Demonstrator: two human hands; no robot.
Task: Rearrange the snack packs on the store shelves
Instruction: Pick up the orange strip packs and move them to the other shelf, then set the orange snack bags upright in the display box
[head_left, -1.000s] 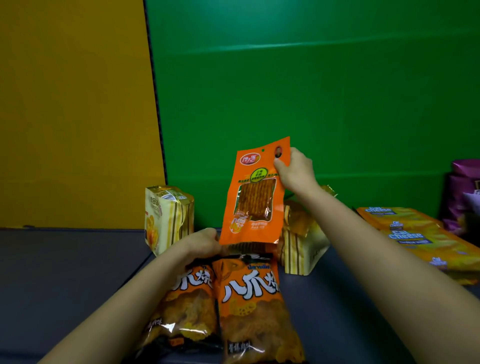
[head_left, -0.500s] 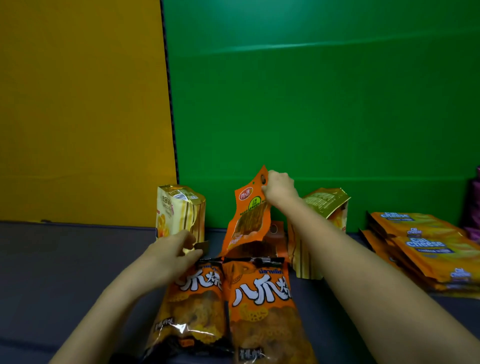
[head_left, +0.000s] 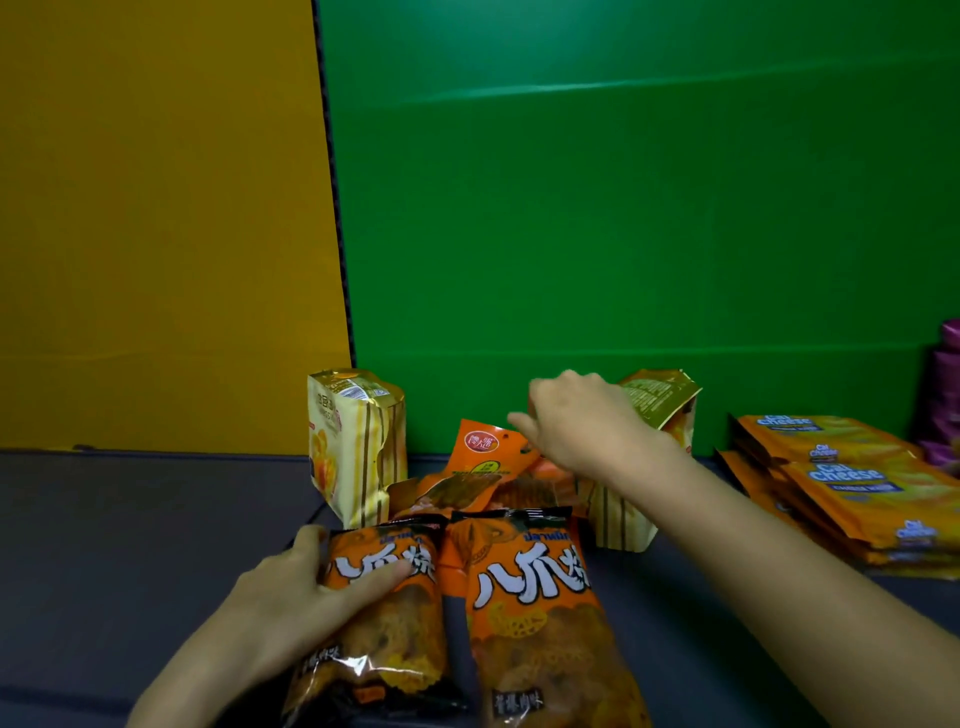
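Two large orange snack bags lie side by side at the front of the dark shelf (head_left: 130, 519). My left hand (head_left: 306, 587) grips the left orange bag (head_left: 395, 623) at its upper left, thumb across its front. The right orange bag (head_left: 540, 623) lies untouched. Behind them a flat orange pack (head_left: 480, 452) with a clear window lies tilted on other orange packs. My right hand (head_left: 576, 431) hovers over its top right corner, palm down, fingers loosely extended; whether it still pinches the pack is hidden.
A cream and gold striped bag (head_left: 353, 441) stands to the left of the pile, and a second one (head_left: 654, 405) leans behind my right arm. A stack of orange Cal Cheese packs (head_left: 852, 478) lies at the right, with purple bags (head_left: 943, 395) beyond. Yellow and green panels form the back wall.
My right hand has lowered the flat orange pack from upright in the air down onto the pile. My left hand has moved down and taken hold of the left orange bag.
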